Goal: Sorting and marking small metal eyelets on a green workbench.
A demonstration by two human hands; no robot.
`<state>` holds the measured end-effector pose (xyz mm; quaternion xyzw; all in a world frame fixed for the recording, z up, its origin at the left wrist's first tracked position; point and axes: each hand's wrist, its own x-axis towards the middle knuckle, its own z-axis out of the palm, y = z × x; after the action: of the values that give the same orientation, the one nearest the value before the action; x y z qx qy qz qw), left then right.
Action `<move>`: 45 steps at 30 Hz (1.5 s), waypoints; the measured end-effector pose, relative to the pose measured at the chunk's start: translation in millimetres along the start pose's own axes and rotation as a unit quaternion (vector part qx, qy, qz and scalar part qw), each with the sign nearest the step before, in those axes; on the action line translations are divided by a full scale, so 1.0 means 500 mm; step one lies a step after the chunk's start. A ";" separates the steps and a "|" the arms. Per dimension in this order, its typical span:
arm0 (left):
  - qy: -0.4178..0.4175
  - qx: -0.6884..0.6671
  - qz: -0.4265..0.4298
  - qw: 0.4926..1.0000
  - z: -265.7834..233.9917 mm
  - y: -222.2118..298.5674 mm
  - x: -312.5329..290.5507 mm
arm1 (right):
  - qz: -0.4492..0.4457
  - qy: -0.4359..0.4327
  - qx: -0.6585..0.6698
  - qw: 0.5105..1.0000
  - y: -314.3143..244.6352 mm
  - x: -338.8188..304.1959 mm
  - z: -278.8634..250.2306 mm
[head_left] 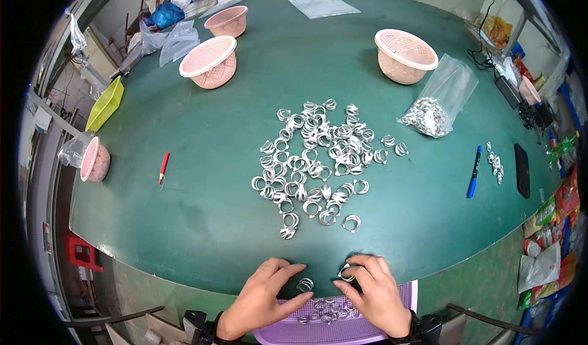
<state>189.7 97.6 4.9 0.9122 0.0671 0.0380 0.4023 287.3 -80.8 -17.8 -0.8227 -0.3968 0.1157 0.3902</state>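
Two bare hands are working at the near edge of the green tbl; clock dirs. are running from the middle of the silver ring pile, which is spreading loosely mid-tbl.

L hand is sitting at abt 7 o'clock, thumb & index spread, w/ a single silver ring lying btwn the tips; can't tell if either tip is touching it. R hand is bending in at abt 5, thumb & index pinching a 2nd silver ring nr the tbl edge. The hands are lying apart from each other, w/ a gap btwn. At 6, partly under both, a purple mesh tray is holding more silver rings.

At 12 a flat clear bag is lying nr the far edge. At abt 11 a far pink bowl is standing just behind a nearer pink bowl; at 1 a third pink bowl is standing. At 2 a clear bag of silver pcs is lying. At 3, going outward, a blue pen, a small silver heap & a black phone-like item are lying in a row. At 9 a red pen-like tool is lying, w/ a small pink basket standing farther out at the edge.
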 end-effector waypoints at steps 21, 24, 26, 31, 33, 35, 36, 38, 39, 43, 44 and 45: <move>0.030 -0.495 -0.023 0.868 0.073 0.020 -0.022 | 0.088 0.030 0.394 0.914 -0.030 -0.047 -0.013; 0.010 -0.451 -0.041 0.892 0.071 0.023 -0.020 | 0.034 0.046 0.365 0.929 -0.019 -0.049 -0.010; 0.016 -0.478 -0.044 0.877 0.073 0.025 -0.021 | -0.039 0.027 0.224 0.974 -0.021 -0.040 -0.020; 0.074 -0.507 -0.037 0.858 0.086 0.030 -0.021 | 0.023 0.006 0.356 0.934 -0.039 -0.031 -0.027; 0.045 -0.363 0.001 0.931 0.079 0.027 -0.018 | 0.076 0.008 0.452 0.889 -0.036 -0.036 -0.024; 0.043 -0.347 0.010 0.937 0.078 0.027 -0.017 | 0.070 0.019 0.447 0.892 -0.023 -0.042 -0.012; 0.042 -0.330 0.018 0.943 0.078 0.027 -0.016 | 0.070 0.019 0.446 0.892 -0.025 -0.043 -0.012; 0.030 -0.338 0.006 0.941 0.074 0.028 -0.016 | 0.110 0.060 0.521 0.844 -0.034 -0.042 -0.009; 0.019 -0.344 -0.007 0.939 0.073 0.028 -0.016 | 0.111 0.062 0.521 0.844 -0.034 -0.043 -0.009; 0.013 -0.485 -0.091 0.870 0.077 0.032 -0.022 | 0.095 0.062 0.482 0.869 -0.032 -0.041 -0.011; 0.002 -0.537 -0.115 0.835 0.077 0.034 -0.022 | 0.088 0.052 0.464 0.880 -0.032 -0.041 -0.012; -0.009 -0.588 -0.139 0.797 0.077 0.036 -0.023 | 0.089 0.051 0.465 0.879 -0.031 -0.042 -0.011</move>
<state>184.7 56.0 -7.9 0.4818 0.1543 0.0053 0.8626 267.8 -93.6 -5.1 -0.5832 -0.2023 0.2788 0.7357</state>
